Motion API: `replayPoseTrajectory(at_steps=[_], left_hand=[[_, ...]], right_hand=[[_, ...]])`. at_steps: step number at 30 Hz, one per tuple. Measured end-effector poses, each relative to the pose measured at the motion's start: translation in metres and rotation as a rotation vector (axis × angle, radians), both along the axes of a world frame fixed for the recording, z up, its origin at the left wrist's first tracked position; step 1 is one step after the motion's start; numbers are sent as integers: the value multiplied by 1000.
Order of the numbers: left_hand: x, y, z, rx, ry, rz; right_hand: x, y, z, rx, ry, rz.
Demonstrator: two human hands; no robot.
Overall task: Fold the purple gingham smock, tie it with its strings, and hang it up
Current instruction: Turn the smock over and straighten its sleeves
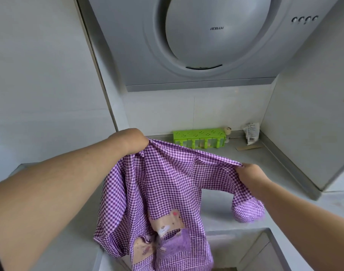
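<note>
Our left forearm fills the near lower left, and at its end our left hand (137,142) grips the top edge of the purple gingham smock (157,184), fingers curled into the bunched cloth and mostly hidden behind it. From those fingers the smock's top edge runs taut to the right, and its body hangs below them, over the grey counter (265,159), with a bear patch (167,222) low on the front. Beyond the cloth, past our fingertips, a green rack (199,137) stands against the wall, with a small white packet (251,133) to its right. Our right hand (249,174) pinches the other end of the edge, thumb and fingers clamped on the fabric, and one sleeve (247,210) dangles just below them.
</note>
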State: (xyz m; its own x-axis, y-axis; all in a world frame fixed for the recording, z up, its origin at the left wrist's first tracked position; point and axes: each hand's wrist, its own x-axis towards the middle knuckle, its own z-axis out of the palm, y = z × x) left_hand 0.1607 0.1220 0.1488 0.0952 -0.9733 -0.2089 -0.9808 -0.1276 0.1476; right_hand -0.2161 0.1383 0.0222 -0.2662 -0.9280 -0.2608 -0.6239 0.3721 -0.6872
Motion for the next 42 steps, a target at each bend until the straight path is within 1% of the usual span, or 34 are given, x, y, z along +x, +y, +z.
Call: replayPoseTrajectory(at_steps=[3,5,10,12,15,17,21,22,24,25,26,27,28,30,31,33,35,39,42], left_hand=[[-10,-17,-10,8,-16,0],[-19,-29,-18,11,-36,-3],[-50,-72,-39,28,-95,-29],[-71,-100,-52,52,-121,-36],[-104,-134,-67,78,-167,-83],[-126,-154,-73,72,-169,-102],[-175,-204,-104,98,-164,-133],[-180,-205,-107,94,-156,-124],[-198,-219,-121,99,-125,-103],[-204,-224,-126,108,-104,-94],[-210,-229,-132,122,-89,-91],[-214,-232,-137,135,-68,-88],[-218,-234,-141,147,-43,-87],[-226,-241,-152,164,2,-99],[-229,-242,-157,174,13,-112],[-232,-245,-169,182,30,-135],[-226,-246,-181,183,43,-154],[-197,-246,-203,176,96,-151],[-165,-244,-215,160,117,-114]], right_hand=[[-18,-7,1,-53,233,138],[-29,-13,-1,-54,349,200],[-65,-48,-3,3,566,226],[-87,-73,-6,86,630,219],[-113,-105,-12,197,645,209],[-129,-128,-14,218,717,241],[-167,-180,-17,182,885,236],[-170,-183,-16,157,945,234],[-179,-194,-23,26,1064,219],[-178,-197,-29,-81,1069,223],[-172,-197,-36,-173,1029,254],[-162,-195,-47,-244,954,341],[-148,-189,-59,-293,872,485],[-114,-175,-89,-320,717,795],[-97,-169,-103,-314,649,889],[-73,-166,-128,-197,545,931],[-57,-170,-148,-51,513,893],[-46,-179,-177,164,636,905],[-38,-183,-185,261,708,847]])
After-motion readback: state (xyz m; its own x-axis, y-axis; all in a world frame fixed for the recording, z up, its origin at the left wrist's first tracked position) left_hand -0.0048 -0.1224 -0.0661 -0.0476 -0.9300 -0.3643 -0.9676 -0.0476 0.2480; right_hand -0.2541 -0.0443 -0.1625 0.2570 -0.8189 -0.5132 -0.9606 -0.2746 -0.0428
